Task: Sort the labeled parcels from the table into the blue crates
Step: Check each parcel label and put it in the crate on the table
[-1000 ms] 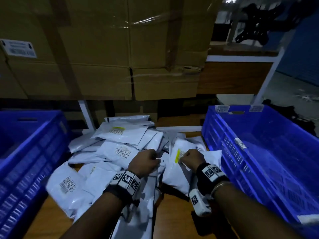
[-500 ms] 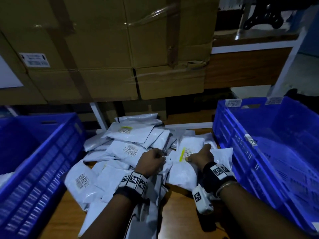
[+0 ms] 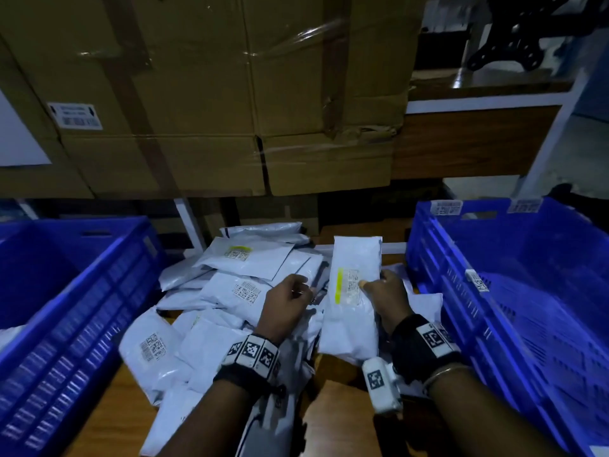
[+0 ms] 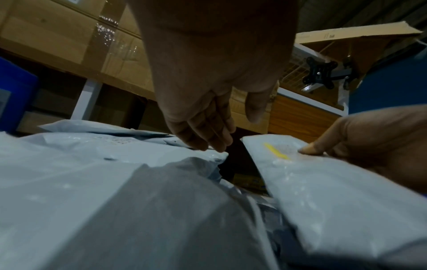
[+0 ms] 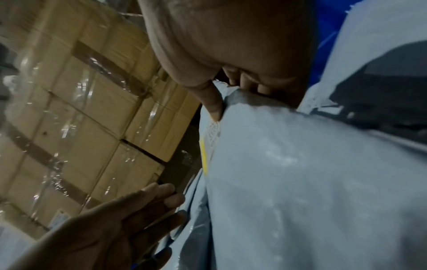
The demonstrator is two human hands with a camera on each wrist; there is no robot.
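My right hand (image 3: 385,291) grips a white parcel (image 3: 354,311) by its right edge, thumb on its yellow-striped barcode label, and holds it tilted up above the heap. The right wrist view shows the thumb (image 5: 213,106) pressed on the parcel (image 5: 300,182). My left hand (image 3: 290,298) hovers just left of it over the pile of white labeled parcels (image 3: 230,291), fingers relaxed and holding nothing. In the left wrist view the left hand (image 4: 208,127) hangs a little above the bags, beside the held parcel (image 4: 323,191).
A blue crate (image 3: 82,291) stands at the left and another blue crate (image 3: 494,308) at the right, its floor bare where visible. Taped cardboard boxes (image 3: 230,110) are stacked behind the wooden table (image 3: 339,423). A white shelf post (image 3: 189,222) rises behind the pile.
My right hand has lifted the yellow-labelled parcel off the pile and tilted it up. My left hand has loosened from curled to relaxed and stays beside it.
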